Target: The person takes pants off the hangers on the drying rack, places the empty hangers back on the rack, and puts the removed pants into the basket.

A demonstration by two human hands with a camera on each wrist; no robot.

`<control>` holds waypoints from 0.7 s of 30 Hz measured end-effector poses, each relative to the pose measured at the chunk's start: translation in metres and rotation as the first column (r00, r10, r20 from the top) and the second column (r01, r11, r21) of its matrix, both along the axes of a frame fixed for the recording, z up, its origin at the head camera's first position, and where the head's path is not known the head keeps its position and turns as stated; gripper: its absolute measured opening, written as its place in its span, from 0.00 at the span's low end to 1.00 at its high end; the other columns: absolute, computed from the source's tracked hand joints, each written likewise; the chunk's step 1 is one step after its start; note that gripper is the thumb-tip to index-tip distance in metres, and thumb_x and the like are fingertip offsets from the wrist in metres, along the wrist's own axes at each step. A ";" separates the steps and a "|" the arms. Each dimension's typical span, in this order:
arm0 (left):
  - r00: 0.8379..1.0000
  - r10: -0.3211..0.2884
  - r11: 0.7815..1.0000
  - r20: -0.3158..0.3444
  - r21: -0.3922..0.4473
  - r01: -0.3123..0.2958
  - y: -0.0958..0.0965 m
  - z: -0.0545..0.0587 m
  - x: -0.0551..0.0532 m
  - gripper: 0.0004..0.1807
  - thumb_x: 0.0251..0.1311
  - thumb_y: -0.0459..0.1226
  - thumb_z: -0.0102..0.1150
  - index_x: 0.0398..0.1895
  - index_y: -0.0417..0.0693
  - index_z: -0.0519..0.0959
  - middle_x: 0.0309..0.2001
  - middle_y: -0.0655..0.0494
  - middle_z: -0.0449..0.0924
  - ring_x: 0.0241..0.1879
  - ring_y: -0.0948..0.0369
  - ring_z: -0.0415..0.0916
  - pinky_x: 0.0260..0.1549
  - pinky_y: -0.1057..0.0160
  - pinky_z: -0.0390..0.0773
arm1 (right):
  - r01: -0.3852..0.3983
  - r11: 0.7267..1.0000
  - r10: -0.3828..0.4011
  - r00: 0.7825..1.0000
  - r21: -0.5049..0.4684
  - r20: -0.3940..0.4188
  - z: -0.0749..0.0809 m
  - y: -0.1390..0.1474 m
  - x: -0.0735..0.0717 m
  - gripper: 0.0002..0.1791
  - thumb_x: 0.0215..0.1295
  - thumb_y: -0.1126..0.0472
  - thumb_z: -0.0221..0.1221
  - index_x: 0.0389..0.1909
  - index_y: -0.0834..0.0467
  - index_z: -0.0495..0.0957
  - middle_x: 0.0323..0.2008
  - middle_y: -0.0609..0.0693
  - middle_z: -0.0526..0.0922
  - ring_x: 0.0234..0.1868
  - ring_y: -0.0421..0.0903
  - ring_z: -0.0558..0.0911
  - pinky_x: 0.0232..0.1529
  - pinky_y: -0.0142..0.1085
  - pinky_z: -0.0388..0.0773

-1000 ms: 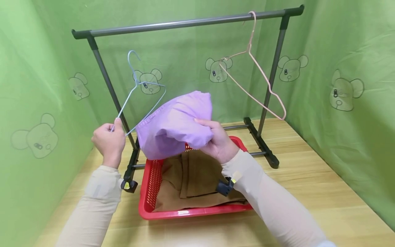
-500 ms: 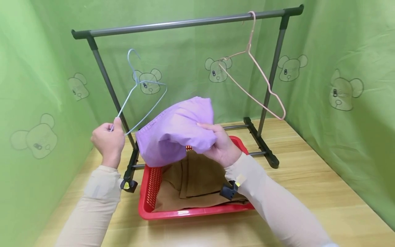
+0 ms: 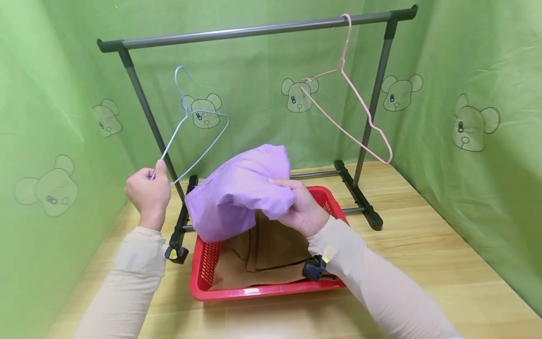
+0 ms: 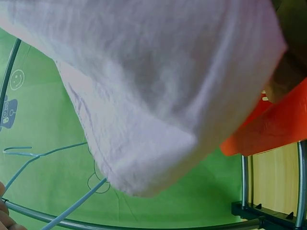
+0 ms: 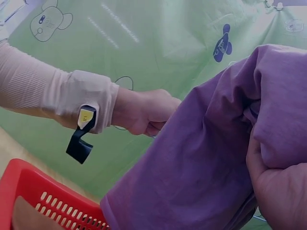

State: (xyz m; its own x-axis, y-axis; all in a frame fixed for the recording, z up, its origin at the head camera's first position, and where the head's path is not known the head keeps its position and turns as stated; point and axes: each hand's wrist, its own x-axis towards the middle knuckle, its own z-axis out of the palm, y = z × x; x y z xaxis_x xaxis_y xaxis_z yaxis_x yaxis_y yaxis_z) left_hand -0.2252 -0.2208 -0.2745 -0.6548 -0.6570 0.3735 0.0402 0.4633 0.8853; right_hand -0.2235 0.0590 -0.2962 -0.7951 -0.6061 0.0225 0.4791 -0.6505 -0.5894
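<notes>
My left hand (image 3: 148, 193) grips a light blue wire hanger (image 3: 187, 111) by its lower left corner, hook pointing up. My right hand (image 3: 302, 207) holds a bunched purple garment (image 3: 250, 188), thumb on top and the other fingers hidden beneath the cloth. One straight stitched edge of the garment faces the hanger's lower bar. In the left wrist view the garment (image 4: 144, 96) fills much of the picture and overlaps the hanger wire (image 4: 75, 204). From the right wrist, the cloth (image 5: 163, 172) slants down between both hands and partly covers the left fist (image 5: 151, 110).
Below the garment stands a red basket (image 3: 254, 293) with folded brown cloth (image 3: 275, 247) inside. A grey rack's top bar (image 3: 237, 33) spans the back, and a pink hanger (image 3: 342, 64) hangs near its right end. Green curtains (image 3: 478, 188) enclose the wooden surface (image 3: 423, 254).
The purple garment has sunk lower over the basket, with my right hand going down slightly and a little to the right. My left hand and the blue hanger have stayed nearly still.
</notes>
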 end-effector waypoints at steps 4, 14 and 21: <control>1.000 -0.003 1.000 0.009 -0.002 0.003 0.001 0.000 0.000 0.20 0.66 0.47 0.57 0.17 0.48 0.75 0.14 0.62 0.70 0.22 0.58 0.66 0.36 0.64 0.63 | -0.020 0.999 0.019 1.000 0.025 0.014 -0.003 -0.002 0.002 0.44 0.27 0.63 0.80 0.45 0.61 0.60 0.37 0.52 0.71 0.33 0.46 0.77 0.28 0.33 0.75; 1.000 -0.008 1.000 0.007 -0.001 0.008 0.001 -0.003 -0.002 0.20 0.66 0.47 0.57 0.18 0.48 0.76 0.15 0.61 0.71 0.23 0.58 0.67 0.37 0.64 0.63 | 0.023 0.996 -0.023 1.000 0.081 0.001 -0.008 0.011 0.005 0.26 0.55 0.66 0.66 0.48 0.62 0.60 0.41 0.54 0.72 0.36 0.46 0.80 0.35 0.31 0.78; 1.000 -0.015 1.000 0.009 0.004 0.015 0.001 -0.004 -0.002 0.20 0.65 0.47 0.57 0.18 0.47 0.76 0.14 0.62 0.70 0.22 0.58 0.66 0.36 0.64 0.63 | 0.016 0.993 -0.018 1.000 0.118 0.021 -0.014 0.025 0.003 0.25 0.56 0.66 0.65 0.48 0.63 0.60 0.41 0.54 0.73 0.36 0.45 0.79 0.35 0.31 0.77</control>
